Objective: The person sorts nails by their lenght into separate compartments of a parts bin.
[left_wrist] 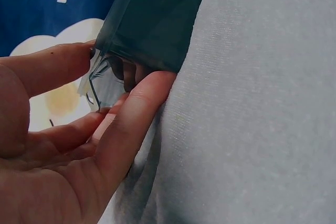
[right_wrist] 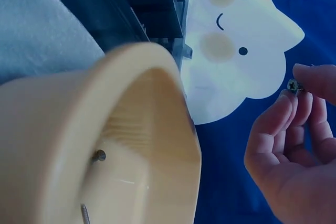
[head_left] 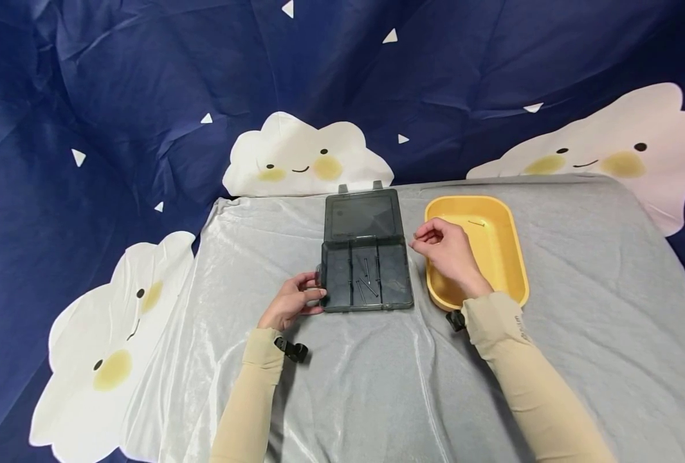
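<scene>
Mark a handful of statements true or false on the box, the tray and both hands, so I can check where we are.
1. The right hand pinches a screw. True.
2. The left hand touches the left side of the dark box. True.
3. The dark box is closed. False: its lid is open, tipped back.
4. Screws lie in the middle compartment. True.
5. The yellow tray stands left of the dark box in the head view. False: it stands to the right.
6. The yellow tray holds no screw. False: at least one lies inside.
</scene>
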`<state>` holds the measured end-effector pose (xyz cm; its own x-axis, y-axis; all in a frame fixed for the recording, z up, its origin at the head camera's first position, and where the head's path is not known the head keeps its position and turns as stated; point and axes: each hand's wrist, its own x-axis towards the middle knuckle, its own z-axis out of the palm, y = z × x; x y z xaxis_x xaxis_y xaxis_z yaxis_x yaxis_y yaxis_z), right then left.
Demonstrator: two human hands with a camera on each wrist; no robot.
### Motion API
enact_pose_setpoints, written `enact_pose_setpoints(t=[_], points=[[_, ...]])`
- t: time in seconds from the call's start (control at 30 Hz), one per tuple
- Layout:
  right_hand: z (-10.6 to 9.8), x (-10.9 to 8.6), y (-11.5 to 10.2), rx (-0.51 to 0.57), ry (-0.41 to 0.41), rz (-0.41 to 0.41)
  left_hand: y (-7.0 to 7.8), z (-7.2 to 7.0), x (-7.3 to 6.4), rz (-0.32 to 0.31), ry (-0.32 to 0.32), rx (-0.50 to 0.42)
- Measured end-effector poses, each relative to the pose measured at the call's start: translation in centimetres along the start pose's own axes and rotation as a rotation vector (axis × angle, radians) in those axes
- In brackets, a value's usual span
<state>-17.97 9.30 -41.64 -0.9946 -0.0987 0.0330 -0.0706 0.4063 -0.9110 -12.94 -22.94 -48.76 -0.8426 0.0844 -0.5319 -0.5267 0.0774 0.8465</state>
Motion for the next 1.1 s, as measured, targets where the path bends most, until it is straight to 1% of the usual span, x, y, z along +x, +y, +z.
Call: enact_pose_setpoints(t=[0.17, 0.3, 0.43, 0.53, 0.67, 0.83, 1.0, 1.1], points=[[0.5, 0.2, 0.1, 0.038, -0.040, 0.049, 0.0, 0.0, 0.0, -0.001, 0.001, -0.004], [1.0, 0.3, 0.3, 0.030, -0.046, 0.083, 0.0, 0.1, 0.1, 0.007, -0.002, -0.020], [1.5, 0.4, 0.6, 0.010, -0.055, 0.091, 0.0, 0.1, 0.1, 0.011, -0.003, -0.030], [1.9, 0.4, 0.8, -0.001, -0.079, 0.086, 0.0, 0.1, 0.0, 0.006, 0.000, -0.030], [2.4, 0.5, 1.0, -0.062, -0.093, 0.061, 0.0, 0.1, -0.1, 0.002, 0.003, -0.021], [2.9, 0.4, 1.2, -0.155, -0.086, 0.024, 0.1, 0.2, -0.1, 0.002, 0.007, -0.008], [3.3, 0.5, 1.5, -0.212, -0.081, -0.021, 0.1, 0.2, -0.2, 0.004, 0.007, -0.009], [3.5, 0.6, 1.4, -0.247, -0.082, -0.027, 0.2, 0.2, -0.2, 0.002, 0.004, -0.014]])
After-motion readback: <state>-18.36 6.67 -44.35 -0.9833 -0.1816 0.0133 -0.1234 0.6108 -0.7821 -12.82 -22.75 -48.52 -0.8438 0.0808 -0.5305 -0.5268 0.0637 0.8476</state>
